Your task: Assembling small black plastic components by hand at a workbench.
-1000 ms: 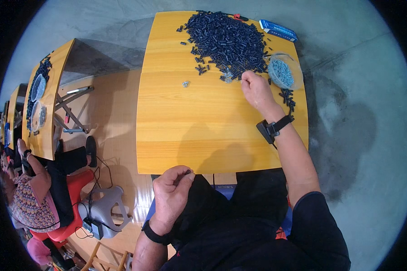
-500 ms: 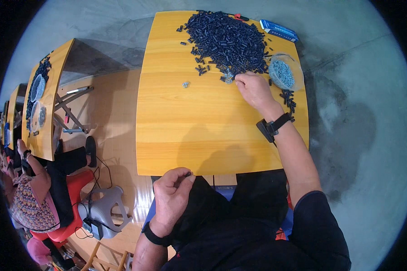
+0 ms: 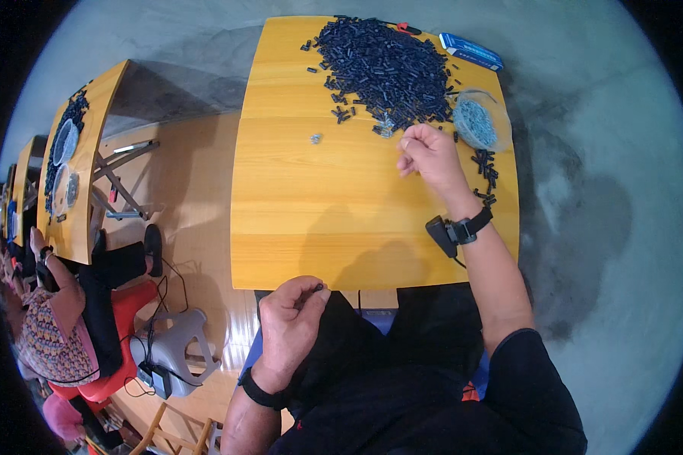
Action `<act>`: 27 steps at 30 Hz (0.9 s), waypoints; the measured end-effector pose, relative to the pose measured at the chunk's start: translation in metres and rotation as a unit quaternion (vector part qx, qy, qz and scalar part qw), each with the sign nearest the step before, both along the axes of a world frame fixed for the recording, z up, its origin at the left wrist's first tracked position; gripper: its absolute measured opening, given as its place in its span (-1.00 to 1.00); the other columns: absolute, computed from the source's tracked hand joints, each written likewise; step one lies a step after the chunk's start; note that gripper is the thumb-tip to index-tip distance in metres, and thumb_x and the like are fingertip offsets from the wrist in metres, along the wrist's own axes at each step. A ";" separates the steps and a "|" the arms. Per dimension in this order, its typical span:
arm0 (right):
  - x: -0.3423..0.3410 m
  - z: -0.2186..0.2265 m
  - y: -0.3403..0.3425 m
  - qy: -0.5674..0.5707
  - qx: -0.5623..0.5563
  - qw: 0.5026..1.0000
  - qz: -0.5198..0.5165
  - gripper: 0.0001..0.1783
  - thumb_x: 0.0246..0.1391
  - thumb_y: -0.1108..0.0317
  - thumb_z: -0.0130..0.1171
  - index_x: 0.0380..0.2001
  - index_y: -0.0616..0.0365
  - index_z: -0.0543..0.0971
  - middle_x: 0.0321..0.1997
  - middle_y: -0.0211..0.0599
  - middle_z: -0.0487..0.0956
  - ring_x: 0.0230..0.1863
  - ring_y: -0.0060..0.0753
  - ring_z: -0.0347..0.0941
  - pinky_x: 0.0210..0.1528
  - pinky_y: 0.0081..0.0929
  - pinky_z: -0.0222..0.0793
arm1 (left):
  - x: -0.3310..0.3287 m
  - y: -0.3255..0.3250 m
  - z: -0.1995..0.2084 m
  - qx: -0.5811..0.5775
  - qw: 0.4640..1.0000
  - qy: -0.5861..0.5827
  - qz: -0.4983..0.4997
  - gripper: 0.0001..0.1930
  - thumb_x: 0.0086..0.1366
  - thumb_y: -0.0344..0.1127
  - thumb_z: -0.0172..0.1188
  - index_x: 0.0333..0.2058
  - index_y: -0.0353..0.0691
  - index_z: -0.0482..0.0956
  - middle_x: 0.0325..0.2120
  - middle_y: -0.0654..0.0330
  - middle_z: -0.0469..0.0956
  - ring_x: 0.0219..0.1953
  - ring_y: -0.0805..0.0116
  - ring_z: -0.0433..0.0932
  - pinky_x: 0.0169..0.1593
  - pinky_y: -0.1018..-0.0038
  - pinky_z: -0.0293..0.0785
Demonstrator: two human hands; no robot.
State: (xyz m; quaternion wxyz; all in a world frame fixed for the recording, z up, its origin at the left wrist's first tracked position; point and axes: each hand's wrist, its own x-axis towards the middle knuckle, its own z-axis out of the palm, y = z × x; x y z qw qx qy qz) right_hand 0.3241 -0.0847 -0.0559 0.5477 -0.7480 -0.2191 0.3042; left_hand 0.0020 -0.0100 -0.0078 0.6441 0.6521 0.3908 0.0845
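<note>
Just over the table's near edge, my left hand [image 3: 290,322] is closed in a pinch on a small black plastic piece [image 3: 319,287], whose end shows between thumb and forefinger. My right hand [image 3: 432,155] hovers over the table with its fingers curled together; anything in them is hidden. Beyond it lie a few loose silvery screws [image 3: 385,127] at the near side of a big heap of short black plastic pieces [image 3: 383,68]. To its right stands a clear plastic bowl [image 3: 502,125] of screws. A smaller cluster of silvery screws [image 3: 316,139] lies further left.
More black pieces [image 3: 486,168] are strewn below the bowl along the right edge of the yellow table [image 3: 296,205]. A blue box [image 3: 470,51] and a red-and-black tool [image 3: 408,29] lie at the far edge. Another person sits at a similar table [image 3: 91,174] on the left, near a grey stool [image 3: 176,353].
My right hand has drawn back from the loose screws, slightly right and toward me. My left hand keeps its pinch on the black piece in nearly the same place.
</note>
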 end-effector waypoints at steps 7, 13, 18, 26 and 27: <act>-0.029 0.013 -0.012 0.313 0.224 0.923 -0.009 -0.89 0.22 0.44 0.07 -0.20 0.20 0.49 -0.31 -0.34 0.57 -0.41 -0.49 0.56 -0.37 -0.48 0.57 | -0.001 -0.001 -0.002 0.008 1.000 -0.009 0.005 -0.89 0.23 -0.53 0.22 -0.27 -0.43 0.57 -0.41 0.17 0.62 -0.35 0.47 0.59 -0.22 0.56 0.52; -0.054 0.027 -0.019 0.385 0.265 0.884 0.026 -0.90 0.23 0.42 0.06 -0.20 0.17 0.49 -0.25 -0.21 0.62 -0.38 -0.43 0.61 -0.37 -0.41 0.62 | 0.002 -0.004 -0.006 -0.005 0.998 -0.029 0.050 -0.88 0.18 -0.49 0.28 -0.31 -0.42 0.61 -0.51 0.17 0.62 -0.45 0.52 0.54 -0.30 0.58 0.48; -0.074 0.037 -0.022 0.411 0.274 0.868 0.041 -0.88 0.25 0.43 0.04 -0.17 0.17 0.49 -0.23 -0.18 0.63 -0.39 -0.44 0.62 -0.39 -0.44 0.62 | 0.001 -0.003 -0.003 0.013 0.998 -0.036 0.041 -0.89 0.18 -0.51 0.27 -0.31 -0.41 0.61 -0.52 0.18 0.61 -0.44 0.53 0.54 -0.30 0.59 0.47; -0.098 0.044 -0.029 0.410 0.289 0.863 0.060 -0.81 0.26 0.46 0.00 -0.10 0.21 0.50 -0.24 -0.22 0.60 -0.37 -0.46 0.60 -0.35 -0.43 0.62 | 0.002 -0.003 -0.004 -0.020 0.994 -0.090 0.062 -0.89 0.19 -0.52 0.25 -0.30 -0.42 0.60 -0.51 0.20 0.61 -0.44 0.54 0.55 -0.30 0.61 0.47; -0.101 0.046 -0.030 0.410 0.291 0.862 0.068 -0.80 0.26 0.46 0.00 -0.09 0.23 0.49 -0.24 -0.22 0.59 -0.37 -0.47 0.60 -0.34 -0.43 0.62 | 0.002 -0.003 -0.003 -0.022 0.993 -0.095 0.064 -0.89 0.19 -0.52 0.26 -0.30 -0.42 0.60 -0.51 0.21 0.61 -0.44 0.54 0.55 -0.30 0.61 0.47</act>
